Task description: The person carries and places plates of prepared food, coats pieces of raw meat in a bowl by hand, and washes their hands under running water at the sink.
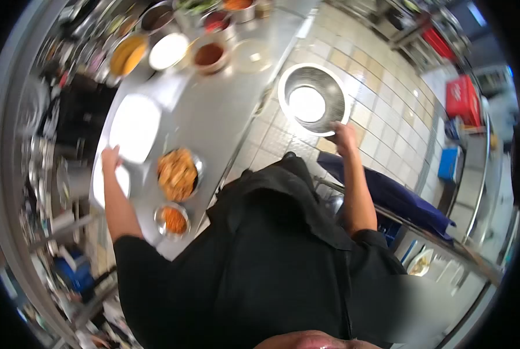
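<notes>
My right hand (345, 138) grips the rim of a large round steel bowl (287, 87), held out over the floor and tilted so its inside shows; a bright white glare covers its base. My left hand (111, 157) is closed at the near edge of a white plate (135, 125) on the steel counter. A second white plate (120, 185) lies partly under my left wrist. To the right of these stand a bowl of light-brown sliced food (177, 174) and a smaller steel bowl of shredded orange food (174, 221).
Along the counter's (213, 110) far end stand several containers, among them a tub of red sauce (208, 55) and a pot of yellow-orange food (127, 55). Dark blue cloth (388, 195) hangs over a rail at my right. A red crate (462, 100) stands farther off.
</notes>
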Demonstrator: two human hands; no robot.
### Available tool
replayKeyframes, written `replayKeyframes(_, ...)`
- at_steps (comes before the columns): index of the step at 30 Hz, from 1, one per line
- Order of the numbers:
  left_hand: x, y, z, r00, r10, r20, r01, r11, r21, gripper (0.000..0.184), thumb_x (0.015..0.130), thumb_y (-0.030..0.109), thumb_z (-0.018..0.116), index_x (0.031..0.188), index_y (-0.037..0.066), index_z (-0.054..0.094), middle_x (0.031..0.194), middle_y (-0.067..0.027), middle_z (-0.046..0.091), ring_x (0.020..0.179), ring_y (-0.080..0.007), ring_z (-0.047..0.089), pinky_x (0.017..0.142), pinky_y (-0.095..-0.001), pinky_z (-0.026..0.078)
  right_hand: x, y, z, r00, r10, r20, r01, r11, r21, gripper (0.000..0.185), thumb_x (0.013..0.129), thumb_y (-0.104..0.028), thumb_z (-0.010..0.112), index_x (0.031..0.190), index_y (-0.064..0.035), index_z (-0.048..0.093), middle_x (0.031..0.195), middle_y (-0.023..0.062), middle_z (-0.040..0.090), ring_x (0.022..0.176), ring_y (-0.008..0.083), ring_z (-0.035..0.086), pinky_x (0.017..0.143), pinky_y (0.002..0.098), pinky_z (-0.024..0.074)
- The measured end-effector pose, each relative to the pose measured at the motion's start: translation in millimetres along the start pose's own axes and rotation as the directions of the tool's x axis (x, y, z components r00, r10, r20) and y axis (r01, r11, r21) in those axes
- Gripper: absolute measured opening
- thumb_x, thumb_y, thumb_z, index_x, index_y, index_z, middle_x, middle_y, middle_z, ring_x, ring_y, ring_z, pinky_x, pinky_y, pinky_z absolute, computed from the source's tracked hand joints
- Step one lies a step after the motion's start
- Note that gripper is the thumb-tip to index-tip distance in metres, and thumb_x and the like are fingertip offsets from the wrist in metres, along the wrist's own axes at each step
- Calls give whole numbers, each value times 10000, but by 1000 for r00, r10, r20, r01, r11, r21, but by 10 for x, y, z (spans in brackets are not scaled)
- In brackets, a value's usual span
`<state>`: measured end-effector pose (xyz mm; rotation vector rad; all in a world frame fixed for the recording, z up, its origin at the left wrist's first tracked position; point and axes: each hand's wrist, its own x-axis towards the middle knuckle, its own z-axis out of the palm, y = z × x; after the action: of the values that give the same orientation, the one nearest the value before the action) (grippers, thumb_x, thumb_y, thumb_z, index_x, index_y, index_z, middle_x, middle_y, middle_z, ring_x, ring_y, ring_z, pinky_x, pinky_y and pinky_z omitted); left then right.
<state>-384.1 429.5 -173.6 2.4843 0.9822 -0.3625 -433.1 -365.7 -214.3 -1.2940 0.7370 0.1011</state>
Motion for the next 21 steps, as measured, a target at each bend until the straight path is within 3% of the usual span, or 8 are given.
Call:
replayKeyframes(3, -746, 739, -241, 973, 29, -231, -22, 999, 33, 373, 828, 305, 637, 684, -19, 522, 502, -94, 494, 392, -200, 509, 352, -319, 395, 306, -180, -65, 1000, -17, 16, 16, 998, 63, 162, 843, -78, 502, 989, -19, 543, 811, 74, 600, 667, 196, 637, 536, 373, 577)
replayKeyframes(5, -879, 1117, -350, 995, -81, -49, 87, 989, 118, 354, 861, 309, 600, 878, -45, 587, 607, -103, 554, 433, -172, 533, 367, -299, 397, 433, -472, -101, 997, -68, -21, 69, 995, 72, 148, 837, -64, 507, 967, -13, 556, 775, 73, 610, 625, 181, 631, 528, 358, 575)
replayKeyframes(8, -1456, 1945, -169, 999, -5, -39, -1, 992, -129, 470, 881, 323, 580, 1188, -28, 526, 737, -102, 596, 476, -142, 552, 385, -272, 399, 934, -689, -423, 994, -113, -4, 113, 991, 75, 138, 824, -59, 517, 937, 9, 558, 761, 94, 615, 592, 193, 625, 519, 347, 569)
replayKeyframes(9, -1573, 2252, -94, 997, 20, 79, -7, 987, -160, 639, 870, 336, 600, 1380, 30, 364, 845, -97, 607, 509, -118, 556, 412, -249, 416, 1085, -818, -536, 991, -133, -3, 133, 990, 44, 137, 818, -59, 523, 929, 15, 556, 760, 100, 614, 591, 199, 624, 516, 350, 566)
replayKeyframes(13, -2193, 3647, 630, 908, 290, 304, -187, 927, -325, 618, 832, 304, 650, 1337, 34, 418, 939, -97, 624, 642, -126, 599, 530, -254, 486, 1446, -1398, -825, 985, -165, -45, 169, 982, 83, 124, 811, -48, 515, 919, -15, 567, 742, 57, 585, 581, 161, 574, 532, 353, 546)
replayKeyframes(16, -2550, 4616, 1475, 684, 546, 484, -294, 814, -501, 565, 873, 249, 628, 1347, 34, 409, 982, -75, 617, 742, -136, 611, 623, -264, 507, 1776, -1756, -1060, 984, -176, -27, 178, 973, 145, 200, 801, -28, 508, 997, -8, 545, 806, 67, 598, 642, 182, 610, 547, 364, 575)
replayKeyframes(18, -2652, 5182, 1999, 471, 590, 655, -244, 801, -547, 537, 898, 196, 594, 1359, 9, 392, 956, -47, 624, 707, -98, 620, 580, -207, 485, 2037, -1944, -1201, 985, -174, -8, 172, 962, 211, 231, 809, -38, 508, 1037, -19, 538, 824, 60, 598, 648, 176, 610, 549, 369, 578)
replayKeyframes(21, -2643, 5981, 2365, 335, 534, 776, -322, 839, -438, 557, 897, 231, 605, 1358, 4, 391, 943, -45, 629, 729, -86, 619, 595, -207, 488, 2416, -2204, -1522, 986, -162, -32, 166, 964, 206, 234, 818, -56, 520, 1047, -29, 551, 840, 55, 608, 668, 176, 617, 544, 363, 570)
